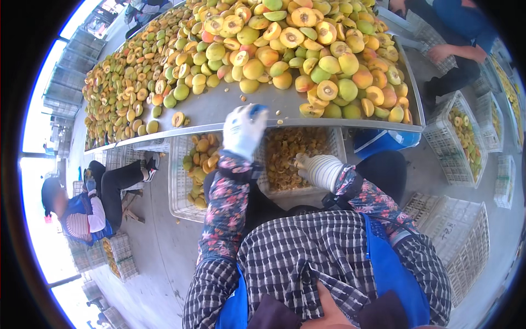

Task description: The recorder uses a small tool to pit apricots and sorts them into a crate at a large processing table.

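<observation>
My left hand [245, 125], in a white and blue work glove, is raised over the near metal rim of the sorting table [197, 126]; its fingers are blurred, and whether it holds anything cannot be told. Lower and to the right, my right hand [320, 168], in a striped knit glove, is above a white plastic crate [339, 144] of dark pit scraps [283, 164]; a small thing may be at its fingertips, too unclear to name. Halved and whole yellow-green peaches or apricots [250, 70] are heaped on the table. One cut half [178, 119] lies near the rim.
A white crate [174, 193] of yellow fruit stands left of the scrap crate. A blue tub [380, 142] is under the table's right end. More crates [462, 246] stand at the right. A seated co-worker [88, 209] is at the left; another person's arm [464, 52] shows upper right.
</observation>
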A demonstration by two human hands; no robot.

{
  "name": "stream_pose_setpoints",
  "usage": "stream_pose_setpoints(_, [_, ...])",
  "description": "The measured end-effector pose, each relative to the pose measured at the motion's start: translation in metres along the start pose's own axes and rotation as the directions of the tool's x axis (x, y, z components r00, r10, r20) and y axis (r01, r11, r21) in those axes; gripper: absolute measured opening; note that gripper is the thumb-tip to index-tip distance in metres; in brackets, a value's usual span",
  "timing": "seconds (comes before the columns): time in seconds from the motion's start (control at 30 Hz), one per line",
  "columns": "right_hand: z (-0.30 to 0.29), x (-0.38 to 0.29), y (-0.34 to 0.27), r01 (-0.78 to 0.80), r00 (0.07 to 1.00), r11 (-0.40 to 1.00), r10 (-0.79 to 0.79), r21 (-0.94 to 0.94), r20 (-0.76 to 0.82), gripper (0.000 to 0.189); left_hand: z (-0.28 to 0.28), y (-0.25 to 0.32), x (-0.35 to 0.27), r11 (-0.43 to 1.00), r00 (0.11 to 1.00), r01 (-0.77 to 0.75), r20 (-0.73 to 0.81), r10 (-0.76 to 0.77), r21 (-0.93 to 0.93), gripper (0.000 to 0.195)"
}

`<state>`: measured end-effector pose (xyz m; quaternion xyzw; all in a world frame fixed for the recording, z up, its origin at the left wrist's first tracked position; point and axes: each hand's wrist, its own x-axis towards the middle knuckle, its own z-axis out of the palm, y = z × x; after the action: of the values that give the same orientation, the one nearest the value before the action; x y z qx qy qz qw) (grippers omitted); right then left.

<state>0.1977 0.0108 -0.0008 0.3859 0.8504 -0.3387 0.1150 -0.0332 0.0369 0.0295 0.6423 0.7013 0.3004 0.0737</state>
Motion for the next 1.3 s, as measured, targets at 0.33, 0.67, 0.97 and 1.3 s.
stream_pose_setpoints(0.33, [0.006,0.0,0.014,0.035,0.999,0.997,-0.036,0.062,0.009,0.029,0.1,0.054,0.049,0.979,0.868,0.2,0.469,-0.162,-0.032,0.079])
stream_pose_setpoints(0.67, [-0.004,-0.008,0.006,0.174,0.945,0.974,-0.122,0.147,-0.304,0.042,0.038,0.0,0.018,-0.117,0.859,0.369,0.387,-0.336,-0.922,0.041])
stream_pose_setpoints(0.97, [-0.018,-0.01,-0.027,0.419,0.746,0.852,-0.127,0.313,-0.654,0.028,0.03,0.025,-0.045,-0.551,0.864,0.213,0.419,-0.28,-0.807,0.053])
stream_pose_setpoints(1.3, [-0.003,0.004,-0.03,0.255,0.73,0.956,-0.09,0.148,-0.678,0.031,0.053,0.037,-0.062,0.171,0.968,0.178,0.141,-0.209,-0.969,0.054])
